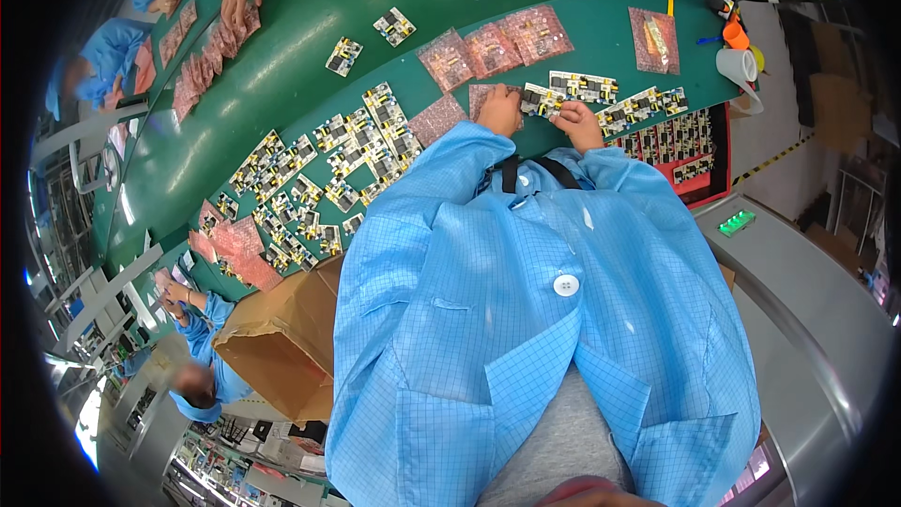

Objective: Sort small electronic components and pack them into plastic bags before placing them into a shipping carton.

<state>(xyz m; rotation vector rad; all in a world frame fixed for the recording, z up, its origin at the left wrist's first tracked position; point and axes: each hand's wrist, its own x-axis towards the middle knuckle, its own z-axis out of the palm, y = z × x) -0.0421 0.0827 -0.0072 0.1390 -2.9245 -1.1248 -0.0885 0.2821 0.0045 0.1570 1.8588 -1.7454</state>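
My left hand (pixel 500 111) is closed on the edge of a pink bubble-wrap bag (pixel 477 96). Just to its right, a small circuit board (pixel 539 99) with black, yellow and white parts is pinched at its right end by my right hand (pixel 579 125). The board's left end lies close to the fingers of my left hand; whether it is inside the bag's mouth I cannot tell. Another bubble-wrap bag (pixel 437 120) lies flat left of my hands. Beyond them rest several bags with boards inside (pixel 493 49). Behind my right hand lies a strip of joined boards (pixel 583 86).
Many boards (pixel 357 143) cover the green table (pixel 282 99) on the left, near empty pink bags (pixel 235 249). A red tray (pixel 690 183) of boards stands right, below a white cup (pixel 737 64). A cardboard box (pixel 282 343) is at lower left; co-workers (pixel 117 52) sit beyond.
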